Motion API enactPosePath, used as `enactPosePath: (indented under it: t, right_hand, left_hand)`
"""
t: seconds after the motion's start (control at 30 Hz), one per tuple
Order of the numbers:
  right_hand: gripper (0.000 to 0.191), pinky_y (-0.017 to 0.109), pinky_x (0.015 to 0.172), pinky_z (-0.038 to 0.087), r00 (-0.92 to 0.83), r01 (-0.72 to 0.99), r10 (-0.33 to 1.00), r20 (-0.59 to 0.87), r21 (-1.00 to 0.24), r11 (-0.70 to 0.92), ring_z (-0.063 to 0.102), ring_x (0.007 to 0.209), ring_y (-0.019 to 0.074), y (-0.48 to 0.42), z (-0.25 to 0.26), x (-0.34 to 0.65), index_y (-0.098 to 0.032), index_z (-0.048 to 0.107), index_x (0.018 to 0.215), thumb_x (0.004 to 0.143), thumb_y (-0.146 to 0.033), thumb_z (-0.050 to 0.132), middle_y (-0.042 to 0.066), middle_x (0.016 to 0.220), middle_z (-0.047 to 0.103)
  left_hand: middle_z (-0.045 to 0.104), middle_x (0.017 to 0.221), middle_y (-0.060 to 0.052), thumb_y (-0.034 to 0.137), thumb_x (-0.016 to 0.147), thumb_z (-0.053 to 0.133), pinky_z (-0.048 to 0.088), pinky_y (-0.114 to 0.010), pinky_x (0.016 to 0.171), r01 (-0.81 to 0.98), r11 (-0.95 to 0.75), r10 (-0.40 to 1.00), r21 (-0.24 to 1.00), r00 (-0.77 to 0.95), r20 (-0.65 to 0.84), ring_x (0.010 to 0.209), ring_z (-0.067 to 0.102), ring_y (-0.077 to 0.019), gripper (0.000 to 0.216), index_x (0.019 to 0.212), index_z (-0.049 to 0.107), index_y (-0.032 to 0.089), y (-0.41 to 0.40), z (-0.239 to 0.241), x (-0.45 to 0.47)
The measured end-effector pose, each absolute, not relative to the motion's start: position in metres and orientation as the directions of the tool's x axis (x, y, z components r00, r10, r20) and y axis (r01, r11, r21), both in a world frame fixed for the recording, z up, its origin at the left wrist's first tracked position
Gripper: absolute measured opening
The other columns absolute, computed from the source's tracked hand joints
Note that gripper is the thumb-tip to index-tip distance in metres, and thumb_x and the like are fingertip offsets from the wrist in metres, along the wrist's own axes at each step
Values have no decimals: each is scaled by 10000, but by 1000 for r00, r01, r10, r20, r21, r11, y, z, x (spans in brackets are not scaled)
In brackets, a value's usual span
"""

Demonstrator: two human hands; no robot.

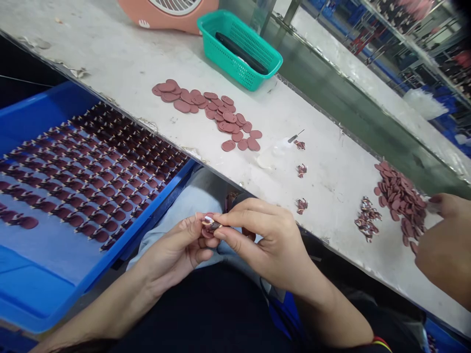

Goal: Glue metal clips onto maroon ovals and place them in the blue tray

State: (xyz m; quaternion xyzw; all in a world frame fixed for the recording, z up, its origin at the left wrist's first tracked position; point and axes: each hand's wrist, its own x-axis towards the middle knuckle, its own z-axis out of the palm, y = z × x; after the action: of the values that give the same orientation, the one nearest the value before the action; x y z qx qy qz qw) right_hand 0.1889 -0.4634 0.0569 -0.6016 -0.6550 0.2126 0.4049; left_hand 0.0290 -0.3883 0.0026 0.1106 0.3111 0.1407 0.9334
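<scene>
L of hands: blue plastic tray point(37, 294) w/ rows of small dark reddish-brown pieces point(97, 184). L hand point(180, 247): thumb + fingers closed on L side of small reddish-brown oval piece w/ white & dark parts point(208, 221). Piece sits btwn the hands, at fingertips; both touch it, neither nearer; long axis unclear, fingers cover it. R hand point(270, 235): thumb + index pinched on its R side. Beyond hands, on whitish tabletop point(331, 176): loose flat reddish-brown ovals point(228, 117), then white plastic bottle w/ thin needle tip point(283, 147).
</scene>
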Motion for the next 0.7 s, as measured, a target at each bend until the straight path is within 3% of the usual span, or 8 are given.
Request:
enactPosePath:
  t: [0.23,0.37,0.47,0.57,0.7]
  right_hand:
    - [112,210,665,548,60,567,958,281,-800,199,660,719,107,-459,55,188,-137,768,986,883,-146,725,35,817,733]
    - [100,196,591,516,60,508,961,269,-837,203,631,667,91,-455,58,188,-144,766,967,874,-148,730,30,804,730]
    - [114,189,519,490,78,507,948,310,-831,230,631,678,102,-451,55,187,-162,747,981,872,-170,717,33,829,723]
    - [132,211,537,511,123,640,893,433,-722,262,653,730,126,-444,42,181,-168,723,979,852,-141,701,46,857,709]
    - [124,280,634,554,52,845,758,650,-434,314,652,733,161,-432,18,168,-137,699,982,859,-120,707,66,817,700]
  left_hand:
    - [705,625,21,293,520,976,573,-101,515,-185,945,314,268,743,-592,536,659,-69,326,712,750,156,-388,-6,27]
    - [717,687,-5,392,625,915,564,-111,482,-166,939,312,302,780,-542,572,665,-85,326,778,756,152,-383,-6,26]
    - [739,796,-51,548,650,846,566,-142,466,-153,920,331,362,796,-506,665,699,-135,488,920,768,150,-377,-5,24]
    - [733,849,-35,557,619,867,549,-152,446,-255,828,530,500,647,-548,645,669,-122,546,983,754,166,-375,-4,22]
    - [630,621,45,360,588,944,482,-145,392,-349,585,808,732,338,-484,489,528,-73,357,781,708,173,-380,-4,20]
